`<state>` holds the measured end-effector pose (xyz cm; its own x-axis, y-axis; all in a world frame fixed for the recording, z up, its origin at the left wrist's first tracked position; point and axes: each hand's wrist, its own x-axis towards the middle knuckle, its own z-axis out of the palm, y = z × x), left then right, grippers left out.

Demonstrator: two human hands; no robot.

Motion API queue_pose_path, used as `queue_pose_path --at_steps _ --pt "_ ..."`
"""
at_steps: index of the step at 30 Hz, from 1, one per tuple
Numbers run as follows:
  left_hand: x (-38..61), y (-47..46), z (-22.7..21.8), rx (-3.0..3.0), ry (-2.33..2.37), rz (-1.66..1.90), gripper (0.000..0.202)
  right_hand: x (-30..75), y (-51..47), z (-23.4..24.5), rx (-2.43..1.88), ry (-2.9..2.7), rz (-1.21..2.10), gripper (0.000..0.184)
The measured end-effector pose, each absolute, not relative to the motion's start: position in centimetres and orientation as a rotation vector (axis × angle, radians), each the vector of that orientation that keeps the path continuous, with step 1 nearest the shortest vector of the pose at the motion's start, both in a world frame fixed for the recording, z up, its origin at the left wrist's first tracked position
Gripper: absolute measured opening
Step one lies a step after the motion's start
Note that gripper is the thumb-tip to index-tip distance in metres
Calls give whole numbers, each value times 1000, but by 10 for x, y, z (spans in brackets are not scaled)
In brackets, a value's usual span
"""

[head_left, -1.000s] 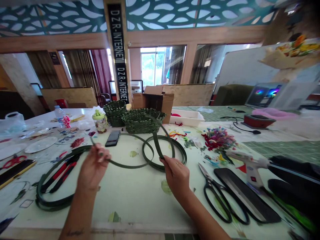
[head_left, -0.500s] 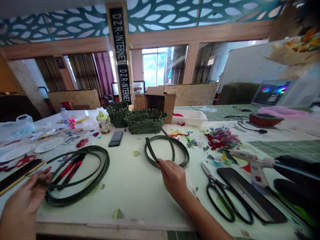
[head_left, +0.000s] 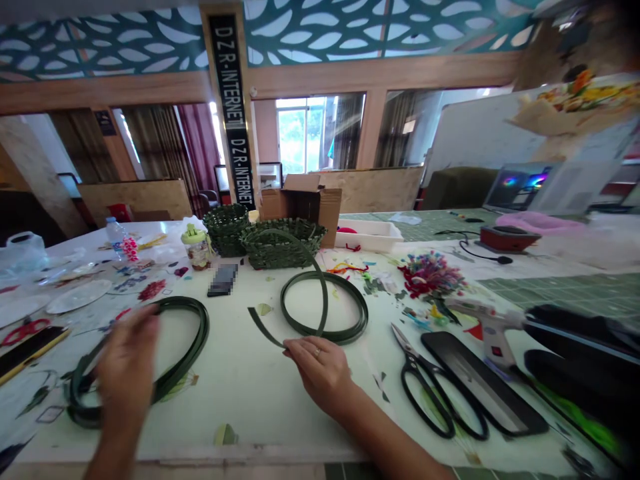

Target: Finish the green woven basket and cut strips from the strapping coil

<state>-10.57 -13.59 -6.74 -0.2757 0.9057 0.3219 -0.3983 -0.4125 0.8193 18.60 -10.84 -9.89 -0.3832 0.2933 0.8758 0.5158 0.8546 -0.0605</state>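
Note:
My right hand (head_left: 320, 370) pinches a dark green flat strip (head_left: 320, 293) near its free end; the strip arches up and runs into a small coil (head_left: 350, 320) lying on the white table (head_left: 260, 387). My left hand (head_left: 127, 363) is blurred by motion and hovers over a larger coil of the same green strip (head_left: 190, 333) at the left. Whether its fingers grip anything does not show. Two woven green baskets (head_left: 280, 243) stand behind the coils.
Black scissors (head_left: 430, 393), a black tray (head_left: 480, 383) and a glue gun (head_left: 493, 327) lie at the right. A phone (head_left: 223, 279), a small jar (head_left: 197, 245), a cardboard box (head_left: 305, 200), coloured scraps (head_left: 430, 273), red-handled tools (head_left: 25, 330) and plates (head_left: 77, 297) are about.
My left hand has moved in from the far left edge to above the large coil. My right hand has lifted the strip's end, which now arches up from the small coil.

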Motion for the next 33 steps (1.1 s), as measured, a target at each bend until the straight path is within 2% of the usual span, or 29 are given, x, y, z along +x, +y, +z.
queue_pose_path --at_steps 3,5,8,11,14,17,19,20,21,29,33 --pt "-19 -127 -59 1206 774 1395 32 182 -111 -99 -583 -2028 -268 19" --pt "19 -116 -53 1262 646 1233 13 187 -108 -95 -555 -1984 -283 20" --pt "34 -91 -40 1069 379 1333 12 211 -96 -84 -738 -1727 -308 18" --pt "18 -68 -32 792 135 1412 14 245 -78 -76 -1201 -1488 -300 17" --pt "-5 -61 -36 611 -17 1460 20 268 -65 -79 -1442 -1735 -178 13" --pt "-21 -66 -46 530 -131 1540 21 267 -63 -88 -1367 -2038 -50 20" --pt "-28 -71 -50 514 -202 1557 21 259 -64 -92 -1332 -2130 -10 8" --pt "-30 -72 -52 512 -228 1548 21 256 -64 -93 -1330 -2136 -8 7" --pt "-32 -73 -53 512 -243 1533 20 254 -64 -93 -1332 -2124 -16 12" --pt "-37 -75 -53 566 -302 1486 21 253 -60 -85 -1251 -1888 -167 13" --pt "-39 -77 -53 561 -368 1459 20 249 -66 -80 -1154 -1859 -397 18"
